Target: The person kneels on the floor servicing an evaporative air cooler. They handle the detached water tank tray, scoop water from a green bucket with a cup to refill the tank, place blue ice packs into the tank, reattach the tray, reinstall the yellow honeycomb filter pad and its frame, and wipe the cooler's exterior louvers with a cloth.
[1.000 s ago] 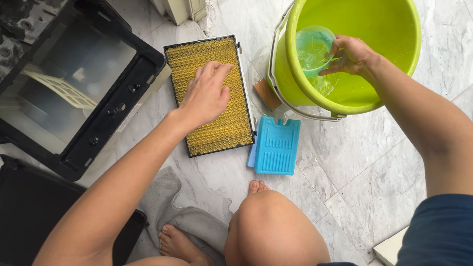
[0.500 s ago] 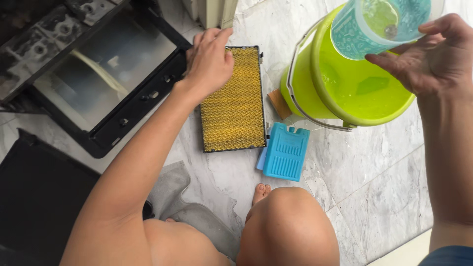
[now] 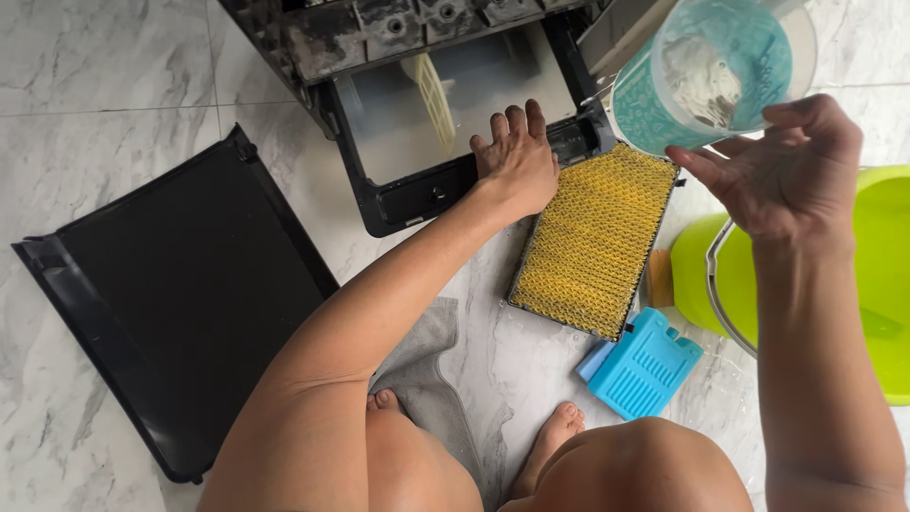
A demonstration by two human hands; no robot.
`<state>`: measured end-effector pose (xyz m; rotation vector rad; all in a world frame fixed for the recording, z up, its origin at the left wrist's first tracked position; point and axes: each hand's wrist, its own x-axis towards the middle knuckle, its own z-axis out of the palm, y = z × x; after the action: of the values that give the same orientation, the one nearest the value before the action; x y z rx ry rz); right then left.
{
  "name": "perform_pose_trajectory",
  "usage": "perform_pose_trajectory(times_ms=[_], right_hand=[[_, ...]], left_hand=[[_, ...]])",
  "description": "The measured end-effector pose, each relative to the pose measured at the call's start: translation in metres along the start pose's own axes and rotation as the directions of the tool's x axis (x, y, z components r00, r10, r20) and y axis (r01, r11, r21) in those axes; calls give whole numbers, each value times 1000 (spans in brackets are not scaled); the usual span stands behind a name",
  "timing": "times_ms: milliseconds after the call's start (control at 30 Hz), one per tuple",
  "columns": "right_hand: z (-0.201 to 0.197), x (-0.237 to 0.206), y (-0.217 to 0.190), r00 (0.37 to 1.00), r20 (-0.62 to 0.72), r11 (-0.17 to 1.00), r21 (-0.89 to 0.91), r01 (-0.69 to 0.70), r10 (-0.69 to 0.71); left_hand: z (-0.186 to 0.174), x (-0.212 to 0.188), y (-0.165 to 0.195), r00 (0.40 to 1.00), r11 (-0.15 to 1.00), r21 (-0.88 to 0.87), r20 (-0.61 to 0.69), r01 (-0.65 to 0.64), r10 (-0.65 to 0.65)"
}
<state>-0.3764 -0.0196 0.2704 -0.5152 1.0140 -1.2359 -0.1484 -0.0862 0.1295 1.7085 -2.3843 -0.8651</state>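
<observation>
My right hand (image 3: pixel 782 171) holds a clear teal-patterned plastic jug (image 3: pixel 711 71) of water, raised high over the top end of a yellow honeycomb filter pad (image 3: pixel 597 237) in a black frame. That pad lies tilted on the marble floor. My left hand (image 3: pixel 517 156) rests flat on the pad's upper left corner, touching the edge of a black appliance housing (image 3: pixel 417 194). A lime green bucket (image 3: pixel 877 275) with a metal handle stands to the right, below the jug.
A blue ribbed plastic block (image 3: pixel 645 365) lies beside the pad's lower end. A large black panel (image 3: pixel 180 294) lies flat at left. A grey cloth (image 3: pixel 427 370) sits under my feet. A small brown piece (image 3: pixel 659 280) lies between pad and bucket.
My right hand lifted the filled jug out of the bucket and carried it up and left over the filter pad. My left hand slid to the pad's top corner.
</observation>
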Motion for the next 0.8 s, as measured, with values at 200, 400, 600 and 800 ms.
perform_pose_trajectory(times_ms=[200,400,600,800], right_hand=[[23,60,48,992,-73,975,-208,81,-99],[27,77,71,972,-71,926,-326,188,-223],[25,83,84,921,-165,889,-367,274,-353],[29,93,90,861,-180,823,-435,365,-476]], left_hand=[[-14,5,-23,966,988,120,225,100,-125],[-27,2,-27,949,982,165,283,97,-141],[-32,2,-24,948,989,125,297,83,-117],[-32,5,-20,975,996,84,216,33,-51]])
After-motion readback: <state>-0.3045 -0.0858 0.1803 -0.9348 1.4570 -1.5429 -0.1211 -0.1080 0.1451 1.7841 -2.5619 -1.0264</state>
